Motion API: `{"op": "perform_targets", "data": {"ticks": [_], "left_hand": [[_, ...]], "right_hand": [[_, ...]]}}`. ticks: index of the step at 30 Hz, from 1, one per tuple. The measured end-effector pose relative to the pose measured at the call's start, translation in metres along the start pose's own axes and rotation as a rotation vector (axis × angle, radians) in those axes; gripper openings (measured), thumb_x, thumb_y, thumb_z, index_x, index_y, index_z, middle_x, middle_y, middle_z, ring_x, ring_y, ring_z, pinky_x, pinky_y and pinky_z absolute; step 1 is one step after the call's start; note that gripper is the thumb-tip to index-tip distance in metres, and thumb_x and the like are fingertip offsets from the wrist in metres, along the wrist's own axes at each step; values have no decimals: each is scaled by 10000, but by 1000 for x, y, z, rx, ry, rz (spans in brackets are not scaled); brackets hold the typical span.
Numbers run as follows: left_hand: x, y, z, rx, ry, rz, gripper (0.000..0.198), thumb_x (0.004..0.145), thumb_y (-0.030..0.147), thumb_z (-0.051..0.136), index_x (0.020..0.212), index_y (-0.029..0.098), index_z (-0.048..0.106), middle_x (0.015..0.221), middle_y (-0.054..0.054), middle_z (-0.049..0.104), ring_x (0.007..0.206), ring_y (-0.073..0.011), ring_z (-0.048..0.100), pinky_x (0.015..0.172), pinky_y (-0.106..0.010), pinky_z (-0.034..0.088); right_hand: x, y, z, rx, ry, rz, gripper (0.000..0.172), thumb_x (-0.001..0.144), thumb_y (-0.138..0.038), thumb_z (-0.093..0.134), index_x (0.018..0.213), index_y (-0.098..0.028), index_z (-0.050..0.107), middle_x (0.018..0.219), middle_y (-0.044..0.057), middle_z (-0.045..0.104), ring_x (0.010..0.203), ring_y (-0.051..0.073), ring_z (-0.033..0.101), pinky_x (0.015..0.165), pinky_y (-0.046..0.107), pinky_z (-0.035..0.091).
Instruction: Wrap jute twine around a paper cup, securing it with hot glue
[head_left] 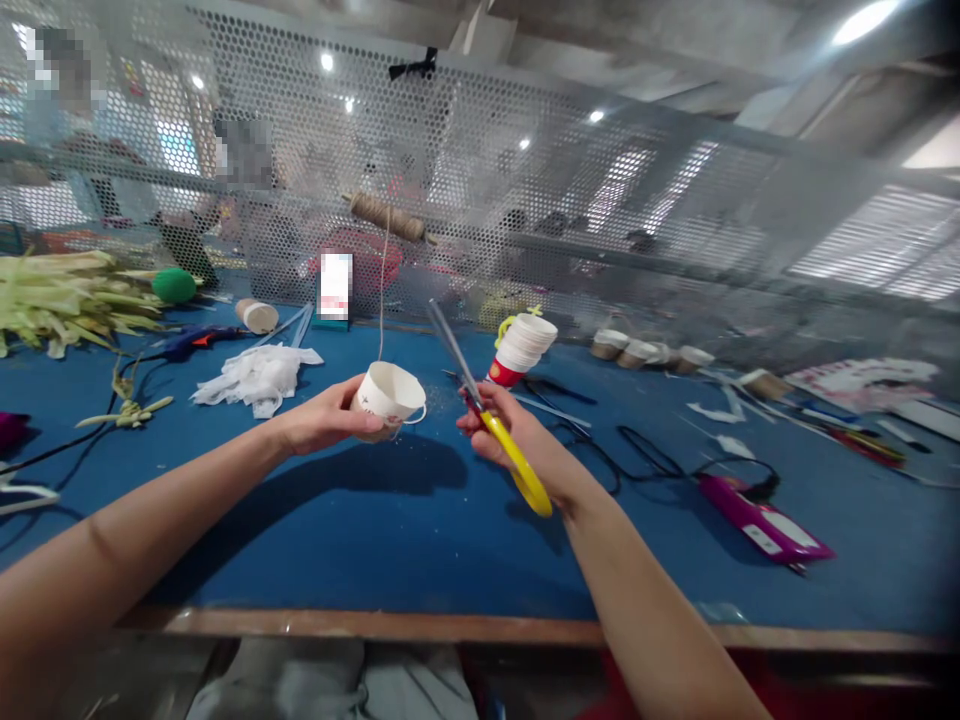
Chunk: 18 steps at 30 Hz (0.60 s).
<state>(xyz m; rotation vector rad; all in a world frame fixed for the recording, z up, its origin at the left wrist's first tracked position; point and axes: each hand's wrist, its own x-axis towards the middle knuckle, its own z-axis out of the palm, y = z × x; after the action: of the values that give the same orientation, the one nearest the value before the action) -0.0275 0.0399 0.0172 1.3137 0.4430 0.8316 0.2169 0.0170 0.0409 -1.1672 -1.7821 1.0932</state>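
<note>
1. Here on the left, the left hand [322, 418] has its fingers closed around a white paper cup [390, 392], thumb across the near side, and the cup is up off the bench [337, 575], open mouth tilted upward, its shadow falling on the blue surface below.
2. Look at the cup's right side: a thin white loop [420, 414] sticks out there, curling toward the other hand.
3. Over to the right hand [514, 435], fingers curled in a grip on the yellow-handled scissors [517, 465]; the blades look together, pointing up and away to the left, well clear of the cup.
4. Just behind that hand stands a leaning stack of cups [527, 342], white above, red at the bottom.
5. Beyond the held cup, a spool of twine [390, 217] hangs at the mesh panel [675, 190], one strand dropping toward the cup; whether it touches, I cannot tell.
6. Left side of the bench now: crumpled white material [259, 375], a blue glue gun [199, 342], a green ball [174, 286] and a heap of pale husks [67, 295].
7. And out right, a purple device [765, 520] lies near its dark cable.
</note>
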Motion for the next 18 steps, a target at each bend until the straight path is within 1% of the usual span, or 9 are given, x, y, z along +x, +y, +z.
{"op": "perform_targets", "data": {"ticks": [2,3,6,8,13,18], "left_hand": [[0,0,0,64,36,13,572,568,270,726,1060,128,470,926,-81,559,803,-155,521,746,-291,403],[0,1,1,101,50,17,574,557,271,732,1048,129,471,904,-71,559,781,-147,515,725,-280,402],[1,1,1,200,75,7,585,535,261,743,1035,132,467,854,-42,552,738,-127,494,680,-254,389],[1,1,1,229,80,-2,607,534,257,742,1055,135,457,860,-37,549,739,-125,491,679,-252,384],[0,-1,0,255,81,2,642,542,251,738,1100,139,441,907,-51,554,773,-135,503,702,-260,392],[0,-1,1,261,55,-12,635,539,230,744,1088,139,440,875,-46,557,746,-129,506,679,-250,405]], "right_hand": [[1,2,2,-153,-1,0,666,482,-353,746,1047,-238,413,909,34,516,848,192,525,741,331,461],[0,3,3,-232,4,-9,682,463,-353,756,1042,-238,416,936,41,520,856,203,523,756,346,459],[-2,5,6,-435,40,-48,645,499,-385,739,1045,-230,433,955,48,529,839,209,521,778,366,444],[-4,5,7,-522,73,-71,606,539,-419,712,1047,-224,445,954,52,531,830,207,518,769,360,437],[-6,5,8,-601,103,-76,568,566,-473,679,1036,-224,479,916,48,540,760,182,513,699,326,434],[-6,7,8,-616,102,-81,539,555,-483,684,997,-229,510,834,26,536,673,149,483,637,298,423]]}}
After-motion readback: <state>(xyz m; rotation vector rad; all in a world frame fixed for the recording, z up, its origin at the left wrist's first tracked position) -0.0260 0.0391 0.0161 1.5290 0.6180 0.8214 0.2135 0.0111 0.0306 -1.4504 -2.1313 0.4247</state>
